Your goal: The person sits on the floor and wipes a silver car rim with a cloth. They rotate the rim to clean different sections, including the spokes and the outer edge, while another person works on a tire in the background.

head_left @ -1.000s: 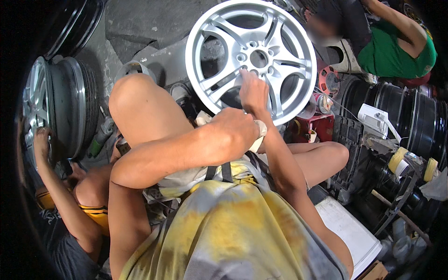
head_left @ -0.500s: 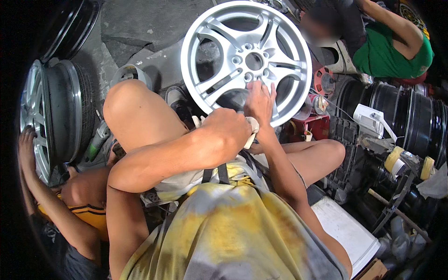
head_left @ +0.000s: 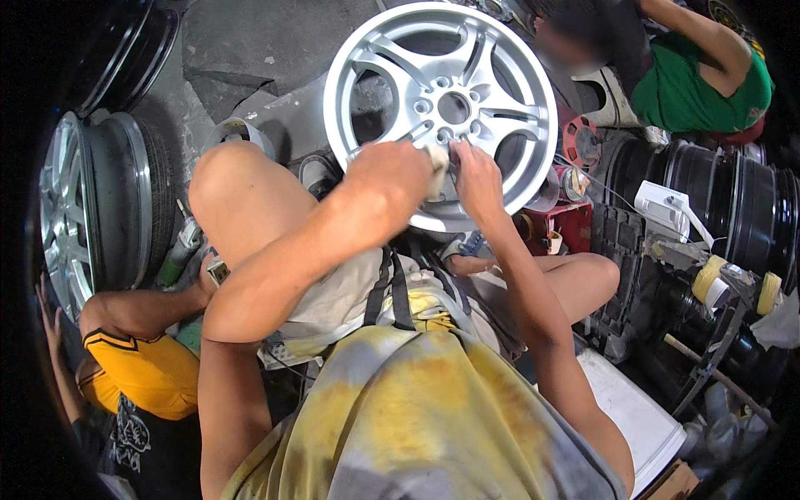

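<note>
A silver alloy wheel rim with split spokes stands in front of me, its face toward me. My left hand, slightly blurred, is closed on a whitish cloth and holds it against the lower spokes. Just to its right, my right hand has its fingers curled onto a lower spoke below the hub. Its fingertips are partly hidden against the metal.
At the left a person's hand is near a wheel with a tyre. A person in a green shirt sits at the upper right. Dark rims, a red toolbox and a white panel are at the right.
My left hand has moved up with the cloth, from below the rim onto its lower spokes. My right fingers have curled in. The left person's hand has dropped from the tyred wheel.
</note>
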The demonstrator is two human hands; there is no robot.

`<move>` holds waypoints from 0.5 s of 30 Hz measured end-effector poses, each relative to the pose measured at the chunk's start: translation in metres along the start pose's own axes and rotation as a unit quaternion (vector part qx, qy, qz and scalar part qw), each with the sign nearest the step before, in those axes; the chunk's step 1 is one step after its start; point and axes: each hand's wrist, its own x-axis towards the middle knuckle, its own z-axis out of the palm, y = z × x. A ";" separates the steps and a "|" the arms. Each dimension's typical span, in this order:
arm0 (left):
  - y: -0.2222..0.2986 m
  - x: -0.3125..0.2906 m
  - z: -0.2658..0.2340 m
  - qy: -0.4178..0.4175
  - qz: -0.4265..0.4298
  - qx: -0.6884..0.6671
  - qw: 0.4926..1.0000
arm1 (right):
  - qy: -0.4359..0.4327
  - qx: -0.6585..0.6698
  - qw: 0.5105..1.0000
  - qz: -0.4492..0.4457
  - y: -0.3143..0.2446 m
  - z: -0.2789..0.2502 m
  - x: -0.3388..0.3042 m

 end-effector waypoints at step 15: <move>0.019 0.079 0.173 0.173 -0.112 0.253 0.945 | -0.088 -0.115 0.956 -0.255 0.073 -0.049 -0.024</move>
